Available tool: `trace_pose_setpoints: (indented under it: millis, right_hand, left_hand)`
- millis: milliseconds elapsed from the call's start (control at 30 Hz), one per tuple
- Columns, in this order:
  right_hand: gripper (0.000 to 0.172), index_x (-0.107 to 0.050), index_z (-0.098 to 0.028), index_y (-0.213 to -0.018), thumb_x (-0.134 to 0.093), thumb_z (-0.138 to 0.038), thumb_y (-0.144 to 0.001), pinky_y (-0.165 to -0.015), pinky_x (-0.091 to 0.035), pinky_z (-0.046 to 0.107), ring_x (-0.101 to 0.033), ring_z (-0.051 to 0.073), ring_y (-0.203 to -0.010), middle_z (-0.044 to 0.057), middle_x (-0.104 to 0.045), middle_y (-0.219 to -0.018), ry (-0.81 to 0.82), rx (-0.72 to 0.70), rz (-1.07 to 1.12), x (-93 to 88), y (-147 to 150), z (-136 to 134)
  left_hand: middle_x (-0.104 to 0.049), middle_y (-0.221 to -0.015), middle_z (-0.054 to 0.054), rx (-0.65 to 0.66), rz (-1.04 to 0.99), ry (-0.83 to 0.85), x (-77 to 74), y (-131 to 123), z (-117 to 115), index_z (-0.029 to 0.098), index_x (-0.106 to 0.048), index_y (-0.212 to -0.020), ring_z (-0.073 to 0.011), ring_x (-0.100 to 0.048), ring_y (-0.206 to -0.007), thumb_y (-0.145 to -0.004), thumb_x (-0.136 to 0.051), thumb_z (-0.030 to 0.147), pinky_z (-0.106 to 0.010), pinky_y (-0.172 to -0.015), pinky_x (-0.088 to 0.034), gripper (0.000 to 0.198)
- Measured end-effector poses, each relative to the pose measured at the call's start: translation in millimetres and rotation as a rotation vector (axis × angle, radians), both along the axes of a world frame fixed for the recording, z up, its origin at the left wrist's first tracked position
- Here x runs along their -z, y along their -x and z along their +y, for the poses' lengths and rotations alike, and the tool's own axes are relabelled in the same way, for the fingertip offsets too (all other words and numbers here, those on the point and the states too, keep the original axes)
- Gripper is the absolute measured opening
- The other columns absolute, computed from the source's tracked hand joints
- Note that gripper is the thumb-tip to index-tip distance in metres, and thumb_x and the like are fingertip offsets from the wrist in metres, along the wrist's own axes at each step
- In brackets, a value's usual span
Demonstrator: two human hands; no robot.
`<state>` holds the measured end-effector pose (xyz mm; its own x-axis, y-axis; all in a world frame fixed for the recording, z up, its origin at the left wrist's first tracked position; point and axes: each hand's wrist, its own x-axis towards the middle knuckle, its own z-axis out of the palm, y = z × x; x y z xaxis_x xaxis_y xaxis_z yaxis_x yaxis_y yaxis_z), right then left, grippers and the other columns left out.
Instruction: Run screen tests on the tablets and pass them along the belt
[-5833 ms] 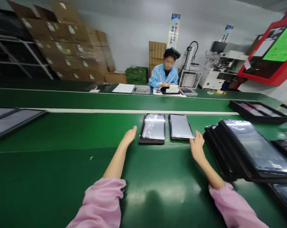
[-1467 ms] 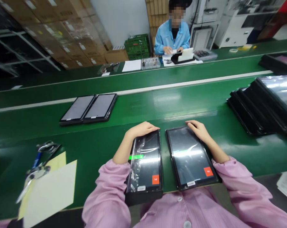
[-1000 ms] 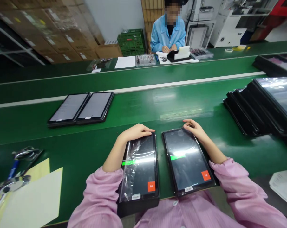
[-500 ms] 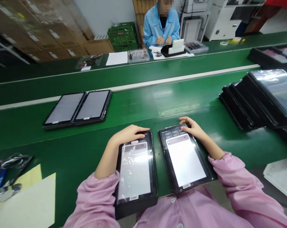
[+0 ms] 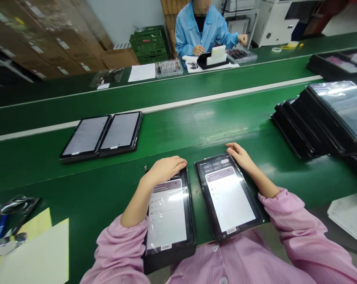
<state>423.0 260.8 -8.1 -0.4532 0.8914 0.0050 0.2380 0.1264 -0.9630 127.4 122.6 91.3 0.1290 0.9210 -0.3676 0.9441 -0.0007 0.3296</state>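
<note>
Two black tablets with lit screens lie side by side at the front edge of the green bench. My left hand (image 5: 168,169) rests across the top of the left tablet (image 5: 168,221), fingers stretched out and covering its upper screen. That tablet sits on a thick black base. My right hand (image 5: 238,153) is at the top right corner of the right tablet (image 5: 231,201), fingers extended past the edge and thumb by the corner. Both hands are open and lift nothing. A menu with rounded buttons shows at the top of the right screen.
Two more tablets (image 5: 119,131) lie on the conveyor belt (image 5: 178,130) to the left. Black trays and tablets (image 5: 338,114) are stacked at the right. Papers (image 5: 39,252) and tools lie front left, more sheets (image 5: 350,217) front right. Across the bench sits a co-worker (image 5: 200,31) in blue.
My left hand's fingers have drawn together over the tablet's top; my right thumb has shifted outward to the corner. The two belt tablets appear slightly further right. The co-worker's one arm has stretched sideways.
</note>
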Motion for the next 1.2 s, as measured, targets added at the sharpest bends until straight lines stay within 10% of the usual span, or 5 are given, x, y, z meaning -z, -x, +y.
trace_pose_setpoints:
  millis: [200,333,833,1000,1200]
  right_hand:
    - [0.035,-0.056,-0.02,-0.107,-0.055,-0.047,-0.084,-0.08,-0.048,0.035,-0.062,0.022,-0.082,0.003,-0.064,-0.086,-0.039,0.052,-0.119,-6.3,-0.3,-3.3]
    - [0.029,-0.056,-0.021,-0.085,-0.048,-0.05,-0.089,-0.075,-0.045,0.032,-0.06,0.022,-0.079,0.002,-0.064,-0.079,-0.076,0.063,-0.261,-20.3,-2.6,-8.5]
    - [0.063,-0.065,-0.018,-0.077,-0.047,-0.077,-0.081,-0.073,-0.045,0.031,-0.061,0.022,-0.082,0.008,-0.066,-0.083,0.295,-0.042,0.178,-23.6,4.0,-5.8]
    - [0.064,-0.068,-0.017,-0.084,-0.056,-0.08,-0.076,-0.091,-0.046,0.035,-0.061,0.025,-0.101,0.011,-0.069,-0.105,0.422,-0.156,0.474,-27.6,2.4,-4.2]
    - [0.038,-0.057,-0.021,-0.097,-0.075,-0.045,-0.073,-0.101,-0.041,0.042,-0.056,0.024,-0.107,0.006,-0.062,-0.108,0.084,0.033,0.005,-8.8,6.3,-2.6]
  left_hand:
    - [-0.073,-0.091,-0.004,-0.059,0.078,0.008,-7.7,-4.8,-1.7,0.024,-0.059,-0.104,-0.0255,-0.069,-0.085,-0.1,-0.012,0.046,-0.039,-0.081,-0.05,0.051]
    - [-0.072,-0.084,-0.002,-0.006,-0.008,-0.013,-2.3,1.7,-0.6,0.024,-0.058,-0.102,-0.022,-0.069,-0.089,-0.101,-0.005,0.045,-0.051,-0.112,-0.036,0.057]
    - [-0.041,-0.157,-0.011,0.168,0.026,-0.063,22.8,-20.9,-18.5,0.024,-0.029,-0.157,-0.035,-0.033,-0.147,-0.102,-0.016,0.044,-0.076,-0.108,0.016,0.059]
    - [-0.039,-0.158,-0.008,0.18,0.078,-0.1,36.0,-10.4,-16.0,0.031,-0.026,-0.157,-0.0375,-0.03,-0.148,-0.102,-0.017,0.045,-0.079,-0.111,0.001,0.057]
    - [-0.064,-0.134,-0.012,0.099,0.013,-0.005,29.4,24.9,-0.6,0.024,-0.041,-0.152,-0.031,-0.063,-0.118,-0.097,-0.028,0.054,-0.049,-0.106,-0.046,0.064]
